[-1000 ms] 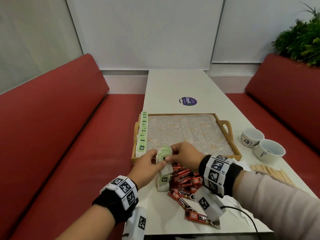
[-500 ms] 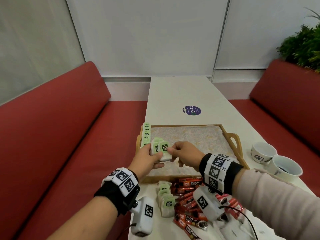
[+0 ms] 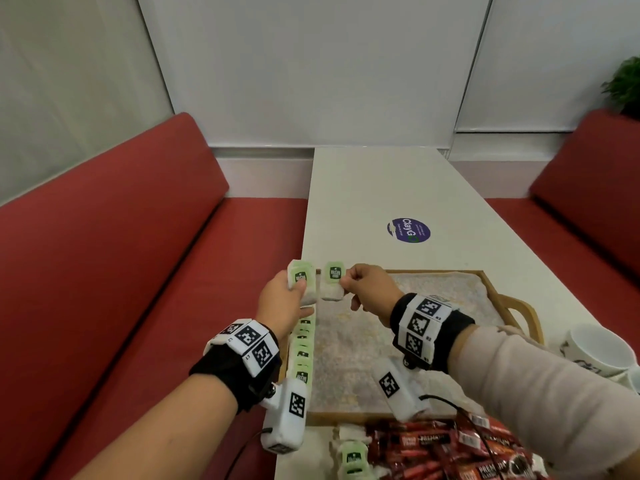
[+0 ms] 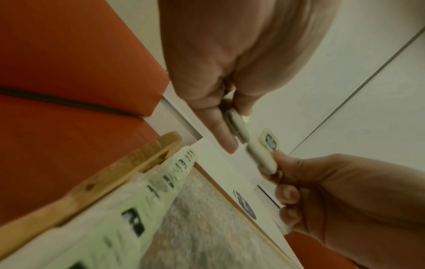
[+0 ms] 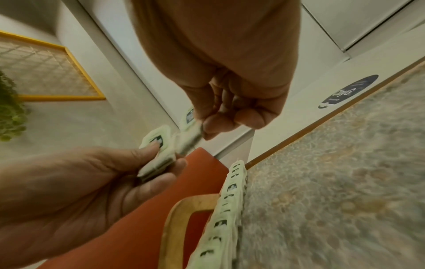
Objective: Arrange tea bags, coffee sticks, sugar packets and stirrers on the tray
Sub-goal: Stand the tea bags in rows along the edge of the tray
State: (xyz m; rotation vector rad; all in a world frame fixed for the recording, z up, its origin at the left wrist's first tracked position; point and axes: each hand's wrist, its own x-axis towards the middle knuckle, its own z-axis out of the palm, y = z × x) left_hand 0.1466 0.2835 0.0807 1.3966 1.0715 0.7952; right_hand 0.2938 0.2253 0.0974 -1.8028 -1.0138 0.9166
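My left hand (image 3: 284, 303) holds a small stack of green tea bags (image 3: 302, 282) above the far left corner of the wooden tray (image 3: 519, 310). My right hand (image 3: 367, 289) pinches a single green tea bag (image 3: 333, 280) right beside that stack. A row of tea bags (image 3: 303, 351) lies along the tray's left edge, seen also in the left wrist view as the tea bag row (image 4: 128, 209) and in the right wrist view as the row (image 5: 226, 205). Red coffee sticks (image 3: 446, 448) are piled on the table in front of the tray, with another tea bag (image 3: 353, 457) beside them.
White cups (image 3: 599, 351) stand right of the tray. A round purple sticker (image 3: 408, 230) is on the white table (image 3: 381, 181) beyond the tray. Red bench seats (image 3: 121, 254) flank the table on both sides. A green plant (image 3: 625, 88) sits at the far right.
Both hands lifted tea bags from the pile near the table's front edge and carried them forward to the tray's far left corner. The right hand now pinches one bag apart from the left hand's stack.
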